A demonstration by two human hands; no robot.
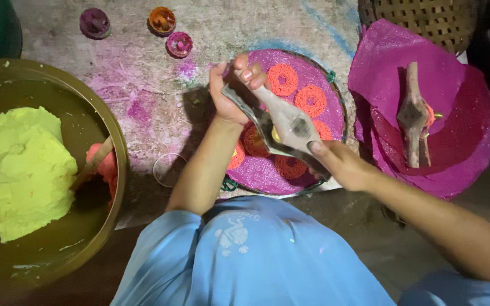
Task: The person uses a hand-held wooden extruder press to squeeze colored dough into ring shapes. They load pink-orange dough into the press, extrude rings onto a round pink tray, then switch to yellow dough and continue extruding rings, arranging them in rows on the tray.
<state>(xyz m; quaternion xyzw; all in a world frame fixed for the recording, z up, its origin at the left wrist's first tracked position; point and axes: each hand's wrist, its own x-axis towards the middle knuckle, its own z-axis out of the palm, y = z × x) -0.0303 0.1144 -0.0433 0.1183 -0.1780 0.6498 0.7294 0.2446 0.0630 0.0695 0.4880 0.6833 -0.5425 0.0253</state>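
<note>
Both my hands grip a wooden dough press (283,120) held over a round tray lined in purple mesh (336,116). My left hand (231,93) clasps the far handles. My right hand (336,164) holds the near handle end. Several orange coiled dough rings (311,100) lie on the tray, some hidden under the press and my arms. A bit of yellow dough shows at the press's middle.
A big olive bowl (117,141) at left holds yellow dough (26,170), an orange lump and a stick. A second wooden press (414,116) rests on stacked magenta sheets (460,141) at right. Three small coloured moulds (162,20) lie on the floor; a woven basket (432,20) is at top right.
</note>
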